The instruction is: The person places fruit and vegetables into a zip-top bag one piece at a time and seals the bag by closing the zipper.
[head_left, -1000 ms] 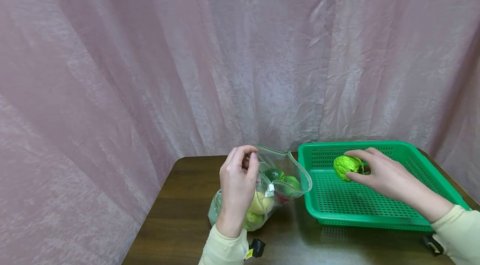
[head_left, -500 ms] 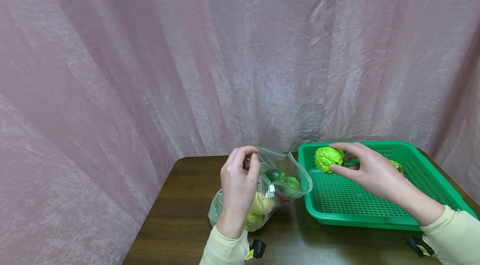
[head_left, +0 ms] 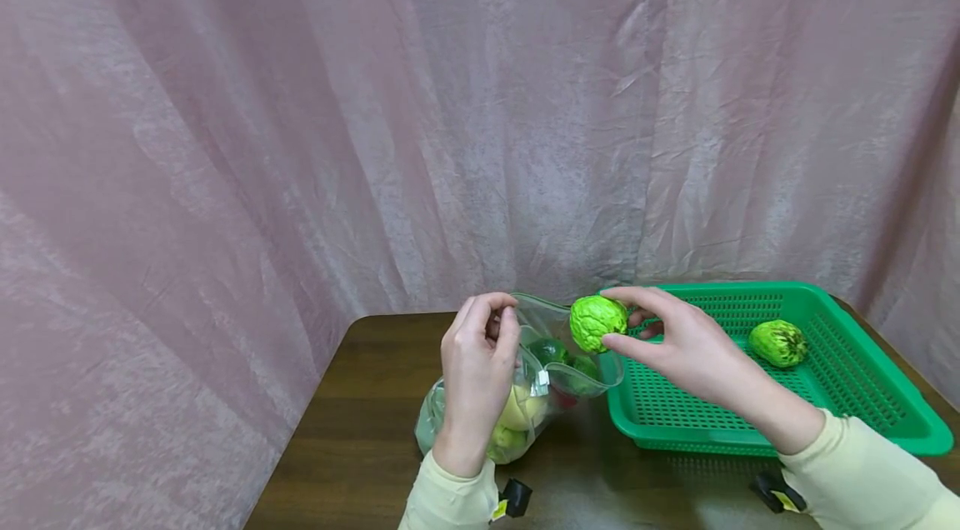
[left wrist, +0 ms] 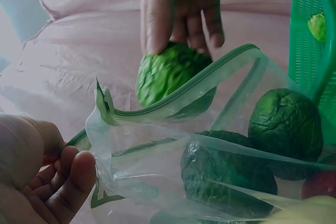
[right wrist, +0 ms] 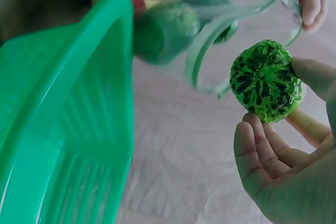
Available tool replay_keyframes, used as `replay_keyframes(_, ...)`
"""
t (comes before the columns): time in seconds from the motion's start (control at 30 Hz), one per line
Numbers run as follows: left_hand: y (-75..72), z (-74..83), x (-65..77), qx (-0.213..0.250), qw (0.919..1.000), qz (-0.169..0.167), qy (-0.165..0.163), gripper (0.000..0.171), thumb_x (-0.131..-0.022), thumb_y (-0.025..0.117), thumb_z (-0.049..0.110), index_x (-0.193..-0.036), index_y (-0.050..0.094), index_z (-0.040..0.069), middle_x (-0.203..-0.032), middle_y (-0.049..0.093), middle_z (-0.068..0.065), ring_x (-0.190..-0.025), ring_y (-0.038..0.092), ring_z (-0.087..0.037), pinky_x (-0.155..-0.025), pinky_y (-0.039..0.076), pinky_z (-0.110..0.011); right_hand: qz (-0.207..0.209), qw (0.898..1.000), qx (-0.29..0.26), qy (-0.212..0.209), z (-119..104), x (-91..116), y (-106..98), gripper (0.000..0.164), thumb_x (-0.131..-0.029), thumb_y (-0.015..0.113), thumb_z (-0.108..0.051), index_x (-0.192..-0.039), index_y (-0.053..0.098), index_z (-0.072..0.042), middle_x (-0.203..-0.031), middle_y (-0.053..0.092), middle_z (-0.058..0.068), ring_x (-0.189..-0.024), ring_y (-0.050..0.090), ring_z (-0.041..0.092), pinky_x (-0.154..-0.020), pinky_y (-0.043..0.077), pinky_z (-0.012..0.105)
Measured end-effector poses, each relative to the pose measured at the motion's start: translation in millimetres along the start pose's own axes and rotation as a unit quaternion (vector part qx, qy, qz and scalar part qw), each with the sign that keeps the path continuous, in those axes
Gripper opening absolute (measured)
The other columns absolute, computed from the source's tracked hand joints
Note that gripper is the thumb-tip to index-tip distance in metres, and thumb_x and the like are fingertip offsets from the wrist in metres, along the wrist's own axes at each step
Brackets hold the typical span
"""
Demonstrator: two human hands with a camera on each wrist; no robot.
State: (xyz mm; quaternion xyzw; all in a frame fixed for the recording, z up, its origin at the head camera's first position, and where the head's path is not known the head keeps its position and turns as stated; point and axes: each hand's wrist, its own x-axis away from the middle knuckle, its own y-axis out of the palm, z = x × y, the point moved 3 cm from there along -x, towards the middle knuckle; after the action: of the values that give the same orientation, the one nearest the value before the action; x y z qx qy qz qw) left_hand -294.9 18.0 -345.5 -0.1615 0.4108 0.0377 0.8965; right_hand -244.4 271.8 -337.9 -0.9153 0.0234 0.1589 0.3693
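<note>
My right hand (head_left: 693, 351) pinches a wrinkled, bright green fruit (head_left: 596, 323) between thumb and fingers, over the mouth of a clear zip bag (left wrist: 142, 163). Dark streaks mark the end of this fruit (right wrist: 265, 80) in the right wrist view. With thumb and fingertips, my left hand (head_left: 476, 384) grips the green-edged rim of the bag, whose mouth gapes toward the right. Inside the bag lie dark green wrinkled fruits (left wrist: 286, 127), pale yellow ones (head_left: 513, 412) and something red (head_left: 564, 398). The white zip slider (head_left: 541, 382) hangs at the rim.
A green plastic basket (head_left: 712, 438) with perforated walls stands just right of the bag. Another wrinkled green fruit (head_left: 778, 344) lies in it. Both rest on a brown wooden table (head_left: 360, 413), with a pink curtain (head_left: 450, 113) behind.
My right hand has carried the green fruit leftward from over the basket to the bag's mouth, uncovering the other fruit in the basket. The left hand and bag have hardly moved.
</note>
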Motion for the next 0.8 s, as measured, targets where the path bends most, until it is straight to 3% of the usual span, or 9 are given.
replay_keyframes(0.33,1.3,2.5,-0.2,-0.015,0.9999,-0.005,0.006,0.011,-0.102,0.070,-0.002,-0.104,0.077,0.007,-0.088,0.065,0.000,-0.062,0.060,-0.008,-0.051,0.052,-0.019,-0.021,0.999,-0.026,-0.008,-17.2,-16.3,27.8,0.050,-0.099,0.084,-0.042,-0.144,0.071,-0.024,-0.125,0.075,-0.007,-0.106,0.072,0.014,-0.088,0.059,0.042)
replay_keyframes(0.6,1.9,3.3,-0.1,-0.011,0.9998,-0.009,0.012,0.011,-0.103,0.069,-0.001,-0.105,0.077,0.007,-0.089,0.065,0.000,-0.062,0.060,-0.009,-0.050,0.051,-0.019,-0.044,0.998,-0.043,-0.021,-24.4,-19.7,43.0,0.048,-0.098,0.086,-0.035,-0.140,0.072,-0.017,-0.117,0.063,0.001,-0.099,0.072,0.010,-0.085,0.059,0.036)
replay_keyframes(0.8,1.8,3.2,1.9,-0.009,0.9998,-0.017,0.008,0.010,-0.105,0.068,-0.001,-0.107,0.076,0.004,-0.090,0.065,-0.001,-0.059,0.058,-0.007,-0.051,0.051,-0.020,-0.058,0.997,-0.032,-0.034,-27.1,-24.8,55.5,0.035,-0.101,0.083,-0.031,-0.131,0.075,-0.016,-0.116,0.070,-0.004,-0.100,0.070,0.010,-0.089,0.061,0.041)
